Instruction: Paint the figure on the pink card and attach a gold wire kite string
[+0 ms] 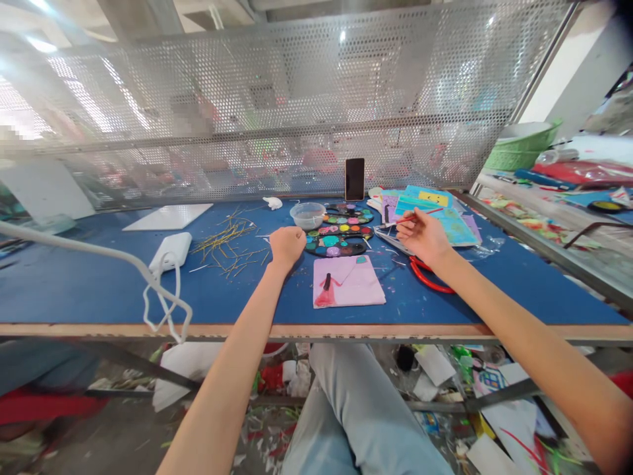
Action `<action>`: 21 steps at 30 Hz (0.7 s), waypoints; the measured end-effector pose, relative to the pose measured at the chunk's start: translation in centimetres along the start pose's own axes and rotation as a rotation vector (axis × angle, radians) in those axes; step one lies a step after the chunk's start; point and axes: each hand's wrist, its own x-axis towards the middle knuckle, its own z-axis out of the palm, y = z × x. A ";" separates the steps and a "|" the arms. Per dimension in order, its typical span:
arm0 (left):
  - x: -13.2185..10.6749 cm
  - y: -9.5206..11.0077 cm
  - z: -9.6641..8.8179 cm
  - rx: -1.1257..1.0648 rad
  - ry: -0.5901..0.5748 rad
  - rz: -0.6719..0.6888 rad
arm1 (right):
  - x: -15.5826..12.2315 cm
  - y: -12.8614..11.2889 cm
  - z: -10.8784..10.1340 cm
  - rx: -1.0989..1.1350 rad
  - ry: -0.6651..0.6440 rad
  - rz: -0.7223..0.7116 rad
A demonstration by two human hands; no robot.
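My right hand (422, 237) is shut on a thin red-handled paintbrush (428, 213), held above a fanned pile of coloured paper sheets (430, 214). Red-handled scissors (429, 277) lie just below that hand. My left hand (287, 247) rests in a closed fist on the blue tabletop (99, 284), with nothing visible in it. Close to this fist are a round watercolour palette (339, 231), a clear plastic bowl (307, 216), and scattered golden straw pieces (230, 244). A pink card (346, 284) with a painted figure lies between my hands.
A phone (355, 179) stands upright behind the palette, in front of a perforated metal screen (277, 86). A white charger (171, 252) with a looped cable sits at the left. A green basket (521, 146) stands at the right. Paper scraps litter the floor below.
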 end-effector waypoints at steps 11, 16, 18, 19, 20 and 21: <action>-0.1 0.1 -0.1 0.005 -0.009 -0.002 | 0.0 0.0 -0.1 -0.074 -0.034 -0.024; -0.1 0.2 -0.2 0.006 -0.014 -0.004 | 0.0 0.0 -0.1 -0.065 -0.024 -0.019; -0.1 0.2 -0.3 0.006 -0.014 -0.005 | 0.0 0.0 -0.1 -0.057 -0.021 -0.019; -0.1 0.2 -0.3 0.006 -0.015 -0.005 | 0.0 0.0 -0.1 -0.050 -0.020 -0.016; -0.1 0.2 -0.3 0.006 -0.015 -0.006 | 0.0 0.0 -0.1 -0.043 -0.020 -0.013; -0.1 0.2 -0.3 0.006 -0.016 -0.006 | 0.0 0.0 -0.1 -0.035 -0.019 -0.010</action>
